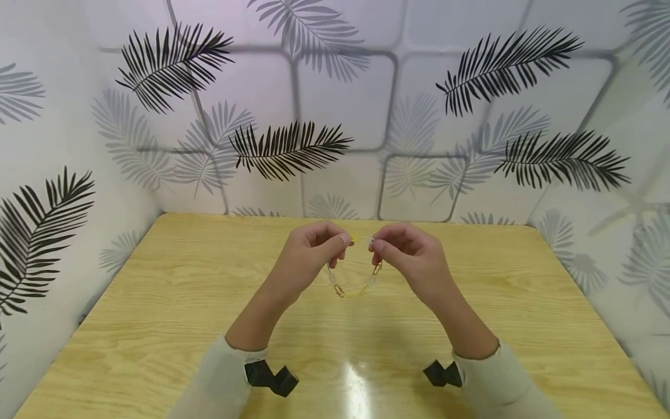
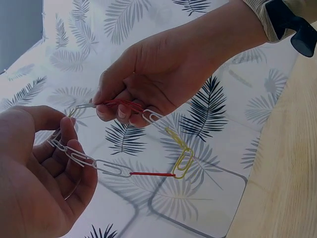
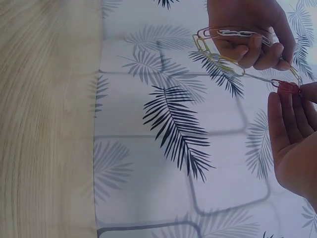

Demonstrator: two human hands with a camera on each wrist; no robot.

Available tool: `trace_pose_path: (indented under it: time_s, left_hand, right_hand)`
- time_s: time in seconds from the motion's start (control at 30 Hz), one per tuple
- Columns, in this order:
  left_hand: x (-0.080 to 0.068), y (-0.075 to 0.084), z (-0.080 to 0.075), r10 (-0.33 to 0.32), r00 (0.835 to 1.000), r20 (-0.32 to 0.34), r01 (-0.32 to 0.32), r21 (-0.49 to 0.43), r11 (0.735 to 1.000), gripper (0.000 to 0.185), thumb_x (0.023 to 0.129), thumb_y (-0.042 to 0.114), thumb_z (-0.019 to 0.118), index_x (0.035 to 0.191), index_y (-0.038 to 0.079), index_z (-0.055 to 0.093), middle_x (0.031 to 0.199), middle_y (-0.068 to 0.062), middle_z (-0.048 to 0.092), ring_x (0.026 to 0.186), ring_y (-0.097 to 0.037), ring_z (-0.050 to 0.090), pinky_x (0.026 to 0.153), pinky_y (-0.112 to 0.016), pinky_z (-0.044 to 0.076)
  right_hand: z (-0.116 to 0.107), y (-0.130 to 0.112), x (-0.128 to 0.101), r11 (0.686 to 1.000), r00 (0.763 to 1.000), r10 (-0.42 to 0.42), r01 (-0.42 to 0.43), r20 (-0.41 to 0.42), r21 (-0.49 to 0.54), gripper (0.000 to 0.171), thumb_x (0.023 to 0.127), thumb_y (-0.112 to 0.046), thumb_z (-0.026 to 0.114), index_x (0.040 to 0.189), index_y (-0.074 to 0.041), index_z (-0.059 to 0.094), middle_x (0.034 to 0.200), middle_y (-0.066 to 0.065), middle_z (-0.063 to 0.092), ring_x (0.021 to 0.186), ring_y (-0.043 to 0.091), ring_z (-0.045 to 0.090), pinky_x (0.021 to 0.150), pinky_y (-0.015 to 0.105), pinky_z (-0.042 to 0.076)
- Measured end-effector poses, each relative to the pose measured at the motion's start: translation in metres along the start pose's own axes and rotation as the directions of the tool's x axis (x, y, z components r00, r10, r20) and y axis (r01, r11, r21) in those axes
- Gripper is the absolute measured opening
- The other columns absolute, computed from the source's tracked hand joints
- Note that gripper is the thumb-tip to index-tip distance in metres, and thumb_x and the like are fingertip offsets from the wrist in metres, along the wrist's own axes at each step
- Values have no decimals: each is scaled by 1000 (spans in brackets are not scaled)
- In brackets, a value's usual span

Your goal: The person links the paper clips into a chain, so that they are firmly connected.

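Hanging betw. both hands above counter (image 1: 157, 302): paperclip chain (image 1: 356, 288). Left grip (image 1: 306, 256) & right grip (image 1: 413, 256) are each pinching one chain end.

Looks like a staged recording booth, not a lived-in room: light wood-grain table (image 1: 157, 326) boxed in on left, right & far sides by white panels (image 1: 345, 99) w/ printed palm-leaf + grid pattern. No furniture or windows visible, just table & backdrop.
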State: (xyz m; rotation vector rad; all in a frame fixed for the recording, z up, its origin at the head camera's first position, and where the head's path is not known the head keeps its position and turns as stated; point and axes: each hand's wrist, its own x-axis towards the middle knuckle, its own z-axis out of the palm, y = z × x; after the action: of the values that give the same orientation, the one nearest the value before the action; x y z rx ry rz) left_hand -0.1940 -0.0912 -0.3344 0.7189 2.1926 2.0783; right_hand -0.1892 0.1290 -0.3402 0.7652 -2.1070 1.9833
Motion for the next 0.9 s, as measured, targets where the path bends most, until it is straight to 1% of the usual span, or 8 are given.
trace_pose_path:
  time_s: [0.17,0.3,0.4,0.47,0.57,0.63,0.7,0.9]
  left_hand:
    - [-4,2,6,17,1000,21,-16,-39,999,16,100,21,62,94,7,66,77,-7,56,68,-20,50,65,-31,43]
    - [-7,3,11,14,1000,25,-12,-71,997,17,99,20,62,91,6,65,76,-5,55,68,-19,50,66,-28,43]
    - [-10,4,14,8,1000,17,-5,-123,992,17,100,17,61,89,4,63,75,-3,55,67,-17,50,66,-26,44]
    - [-12,6,16,4,1000,21,-1,-158,987,16,100,15,60,89,3,63,75,-4,55,66,-16,49,65,-25,44]
    - [-13,6,19,1,1000,22,3,-187,982,17,101,15,60,90,3,63,76,-4,56,66,-15,49,65,-25,44]
    - [-14,5,20,0,1000,19,3,-200,980,17,101,16,60,90,3,63,76,-4,56,65,-15,48,64,-25,44]
    - [-14,4,20,-1,1000,14,4,-214,977,18,101,17,60,91,3,63,76,-2,56,65,-16,48,64,-25,44]
    - [-13,3,21,-25,1000,-14,21,-236,972,17,100,17,61,91,3,64,74,-1,57,64,-15,47,61,-23,43]
  right_hand:
    - [1,-1,-4,987,994,-107,102,-34,-122,7,94,0,67,102,1,67,83,0,68,74,15,67,70,26,56]
    - [3,1,-6,939,965,-260,247,-23,-238,8,92,3,69,99,0,68,83,3,69,76,10,67,71,24,55]
    - [6,4,-6,888,930,-366,344,-19,-305,8,91,3,71,97,-1,68,83,6,70,78,7,67,73,21,55]
    - [7,5,-6,852,899,-437,408,-19,-329,5,92,-3,71,97,-1,69,84,7,70,80,5,67,75,19,54]
    - [10,7,-4,799,843,-537,505,-11,-327,15,95,-13,71,96,2,69,85,11,69,82,6,67,79,18,54]
    - [11,7,-2,775,815,-580,551,-1,-309,24,97,-21,69,95,3,69,85,12,68,82,6,66,81,18,54]
    - [12,7,-2,769,802,-597,574,7,-280,27,98,-22,68,95,5,68,84,13,68,81,8,66,80,18,54]
    - [10,7,-1,789,813,-582,569,17,-234,25,97,-20,67,95,5,68,82,13,67,78,9,67,77,19,55]
